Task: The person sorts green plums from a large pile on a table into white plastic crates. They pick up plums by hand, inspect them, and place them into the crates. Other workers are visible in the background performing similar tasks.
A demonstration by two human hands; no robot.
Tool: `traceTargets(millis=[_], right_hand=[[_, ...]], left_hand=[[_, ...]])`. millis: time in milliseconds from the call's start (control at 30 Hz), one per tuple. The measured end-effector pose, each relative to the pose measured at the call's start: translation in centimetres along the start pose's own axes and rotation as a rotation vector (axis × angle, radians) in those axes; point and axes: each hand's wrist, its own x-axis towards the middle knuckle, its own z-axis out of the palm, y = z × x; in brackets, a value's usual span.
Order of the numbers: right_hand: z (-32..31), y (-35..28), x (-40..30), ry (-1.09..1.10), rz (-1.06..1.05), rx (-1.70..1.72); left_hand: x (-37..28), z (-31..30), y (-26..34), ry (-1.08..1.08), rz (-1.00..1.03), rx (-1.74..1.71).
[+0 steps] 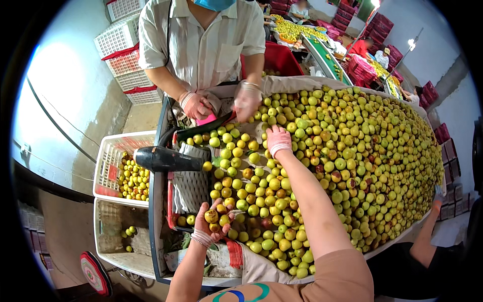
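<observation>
A large heap of green-yellow jujube fruits (358,151) lies on a cloth-lined sorting table. My left hand (211,222), in a thin striped glove, is palm up near the table's left end and cradles several brownish fruits (211,216). My right hand (278,140), in a similar glove, reaches forward and rests palm down on the fruits; whether it grips any is hidden. Left of the loose fruits is a red-edged tray with white foam netting (190,188). A black hair dryer (168,159) lies over it, its nozzle pointing at the fruits.
Opposite, a person in a striped shirt (203,49) has gloved hands by a pink object (206,119). Left stand a white plastic crate (99,166) of fruits and another crate (99,241) holding several. Another person's arm (424,230) is at the right. A round cushioned stool (96,273) stands lower left.
</observation>
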Motion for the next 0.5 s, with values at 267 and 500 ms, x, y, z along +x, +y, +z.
traceTargets(millis=[267,500], right_hand=[[1.1,-3.8,0.2,-0.301,-0.098,-0.089],[2.7,-3.9,-8.5,-0.13,-0.207,0.347]], left_hand=[[0.1,1.1,-0.8,0.107,0.152,0.144],[0.2,0.9,-1.0,0.084,0.165,0.134]])
